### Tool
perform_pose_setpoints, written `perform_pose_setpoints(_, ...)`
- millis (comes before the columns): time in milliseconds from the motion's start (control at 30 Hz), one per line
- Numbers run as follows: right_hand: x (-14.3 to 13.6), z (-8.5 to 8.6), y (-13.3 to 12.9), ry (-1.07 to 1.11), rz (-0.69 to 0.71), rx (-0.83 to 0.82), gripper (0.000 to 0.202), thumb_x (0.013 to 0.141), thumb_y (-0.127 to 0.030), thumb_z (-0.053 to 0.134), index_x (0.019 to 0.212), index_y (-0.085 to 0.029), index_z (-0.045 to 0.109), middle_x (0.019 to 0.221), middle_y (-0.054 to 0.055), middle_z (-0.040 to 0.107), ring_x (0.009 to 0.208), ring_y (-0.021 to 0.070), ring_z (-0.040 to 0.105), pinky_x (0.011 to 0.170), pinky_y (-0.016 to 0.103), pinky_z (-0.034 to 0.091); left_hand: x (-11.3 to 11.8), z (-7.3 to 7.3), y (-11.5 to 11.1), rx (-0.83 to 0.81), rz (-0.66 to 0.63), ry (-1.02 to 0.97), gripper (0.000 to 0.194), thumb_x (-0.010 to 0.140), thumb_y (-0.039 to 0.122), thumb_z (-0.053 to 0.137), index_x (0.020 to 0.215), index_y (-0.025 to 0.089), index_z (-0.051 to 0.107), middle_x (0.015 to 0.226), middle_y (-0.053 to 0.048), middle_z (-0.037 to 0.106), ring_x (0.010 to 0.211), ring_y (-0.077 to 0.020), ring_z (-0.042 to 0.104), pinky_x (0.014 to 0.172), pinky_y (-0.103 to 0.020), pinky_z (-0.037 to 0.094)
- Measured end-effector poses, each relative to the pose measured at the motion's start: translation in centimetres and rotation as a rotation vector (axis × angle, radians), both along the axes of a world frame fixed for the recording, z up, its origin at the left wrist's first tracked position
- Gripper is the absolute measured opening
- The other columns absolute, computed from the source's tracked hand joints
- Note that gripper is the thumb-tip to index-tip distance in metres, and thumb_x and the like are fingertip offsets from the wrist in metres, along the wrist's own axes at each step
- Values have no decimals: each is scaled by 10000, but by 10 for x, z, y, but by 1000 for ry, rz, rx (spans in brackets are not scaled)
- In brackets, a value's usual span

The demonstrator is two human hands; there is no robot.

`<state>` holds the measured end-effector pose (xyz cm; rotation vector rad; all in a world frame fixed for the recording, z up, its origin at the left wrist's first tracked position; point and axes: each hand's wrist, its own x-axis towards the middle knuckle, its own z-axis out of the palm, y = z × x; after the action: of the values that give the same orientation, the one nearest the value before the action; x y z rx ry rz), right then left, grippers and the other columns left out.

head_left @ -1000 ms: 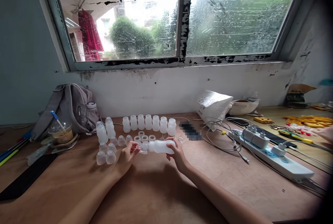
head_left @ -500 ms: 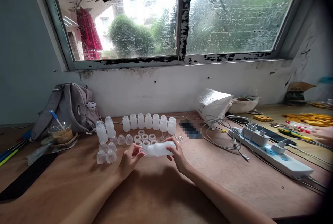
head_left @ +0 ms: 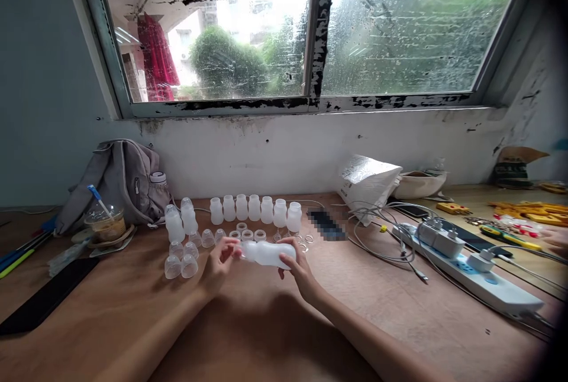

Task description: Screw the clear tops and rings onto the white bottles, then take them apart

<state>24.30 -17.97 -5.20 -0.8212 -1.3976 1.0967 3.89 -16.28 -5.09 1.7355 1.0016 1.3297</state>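
Note:
A frosted white baby bottle [head_left: 268, 253] lies sideways in the air above the desk. My right hand [head_left: 298, 264] wraps round its base end on the right. At the left end, my left hand [head_left: 225, 256] pinches the neck end; its fingers hide what is fitted there. Just behind my hands lie several translucent collar rings [head_left: 260, 235]. Left of my left hand stand several clear dome caps [head_left: 189, 265]. A row of open frosted bottles [head_left: 254, 207] runs along the back. Two capped bottles [head_left: 188, 216] stand to its left.
A grey backpack [head_left: 126, 175] and an iced drink cup [head_left: 104, 223] are on the left, with a black flat object [head_left: 51, 296] in front. On the right are a white pouch [head_left: 368, 187], tangled cables and a power strip [head_left: 470, 275]. Another person's hand [head_left: 557, 237] shows at the right edge.
The bottle has tilted slightly, its left end higher. My left fingers have shifted up and a little left around that end. The whole view has shifted slightly.

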Motion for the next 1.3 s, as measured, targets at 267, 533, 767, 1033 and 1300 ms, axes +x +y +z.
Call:
perform_pose_setpoints(267,-8,-1,-4,-294,72,20,341,791,-393,492,1101,-251,477,1101,52,499,833,152,520,722,302,456,-38,88,54,182,259,220,432,791,466,434,1095,172,526,927,-56,623,791,-176,584,694,-269,464)
perform_pose_setpoints(533,1,-9,6,-319,-44,63,308,794,-418,478,1031,-225,510,1004,52,536,754,144,528,660,290,459,-83,125,120,194,516,915,305,775,335,470,1030,194,561,1028,-63,618,996,-232,519,837,-325,386)
perform_pose_setpoints(767,-2,-15,6,-367,-25,65,293,796,-414,473,1021,-230,505,971,52,538,724,150,529,632,292,464,-100,93,150,97,573,1020,299,783,343,431,1023,213,552,1044,-78,619,1053,-260,484,865,-390,328)
perform_pose_setpoints(1033,-2,-14,7,-378,-39,60,286,783,-420,487,992,-227,524,977,53,542,733,153,531,648,296,464,-99,76,159,69,615,1100,268,794,309,403,1003,205,534,1002,-98,630,1095,-256,441,915,-441,227)
perform_pose_setpoints(1300,1,-16,14,-478,-68,106,156,747,-194,456,808,-208,599,813,29,575,666,144,511,601,268,426,-97,70,154,135,671,1120,255,807,226,373,984,151,541,944,-157,629,1062,-310,438,910,-540,155)
